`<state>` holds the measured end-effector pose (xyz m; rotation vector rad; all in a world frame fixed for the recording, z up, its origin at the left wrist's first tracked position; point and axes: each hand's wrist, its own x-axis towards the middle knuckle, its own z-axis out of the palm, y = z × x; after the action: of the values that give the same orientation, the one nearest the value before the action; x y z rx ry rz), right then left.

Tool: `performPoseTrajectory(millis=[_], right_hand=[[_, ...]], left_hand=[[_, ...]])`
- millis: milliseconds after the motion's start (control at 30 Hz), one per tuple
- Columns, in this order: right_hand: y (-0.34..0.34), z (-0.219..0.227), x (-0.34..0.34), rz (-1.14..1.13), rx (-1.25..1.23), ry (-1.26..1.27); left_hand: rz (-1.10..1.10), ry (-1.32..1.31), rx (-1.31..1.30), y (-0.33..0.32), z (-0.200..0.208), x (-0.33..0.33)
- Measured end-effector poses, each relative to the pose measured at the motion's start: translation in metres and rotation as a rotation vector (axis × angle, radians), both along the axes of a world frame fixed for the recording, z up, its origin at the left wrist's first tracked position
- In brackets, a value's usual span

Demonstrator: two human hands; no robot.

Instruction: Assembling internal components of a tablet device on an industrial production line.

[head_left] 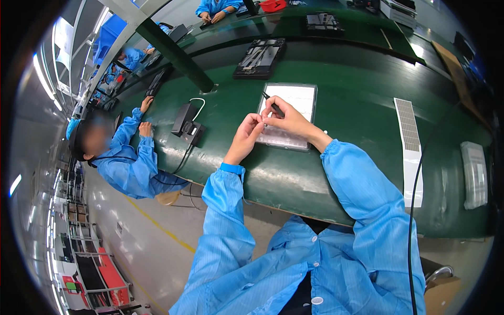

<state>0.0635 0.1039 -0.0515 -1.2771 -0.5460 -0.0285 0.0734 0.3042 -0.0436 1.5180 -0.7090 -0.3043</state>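
Both my hands meet over a clear plastic case (314,100) with a white sheet in it, on the green table. Held in my right hand (289,119) is a slim black pen-like tool (277,109), its thin end pointing up and left. The thumb and fingertips of that hand press close to my left hand (244,137). A pinch closes the left fingers on something too small and covered to make out. A blue band (232,168) circles my left wrist.
Left of my hands lie a black power box (184,119) and its cable. A black tray of metallic parts (259,59) sits beyond the case. On the right are a label strip (408,134) and a clear pack (474,175). A co-worker (123,152) sits left, near a green post (176,58).
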Motion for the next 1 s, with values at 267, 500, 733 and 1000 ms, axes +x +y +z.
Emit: performPoseTrajectory(millis=[267, 500, 733, 1000], right_hand=[[0.001, 0.002, -0.003, -0.096, -0.050, 0.012], [-0.015, 0.010, -0.003, -0.293, -0.117, -0.004], [-0.031, 0.020, -0.007, -0.417, -0.523, -0.100], [-0.085, 0.050, 0.044, -0.688, -0.447, -0.179]], left_hand=[[0.024, -0.090, 0.046, -0.003, -0.003, -0.001], [0.227, -0.322, 0.280, -0.004, 0.009, -0.008], [0.290, -0.745, 0.419, -0.008, 0.016, -0.006], [0.462, -0.628, 0.296, -0.011, 0.017, -0.009]])
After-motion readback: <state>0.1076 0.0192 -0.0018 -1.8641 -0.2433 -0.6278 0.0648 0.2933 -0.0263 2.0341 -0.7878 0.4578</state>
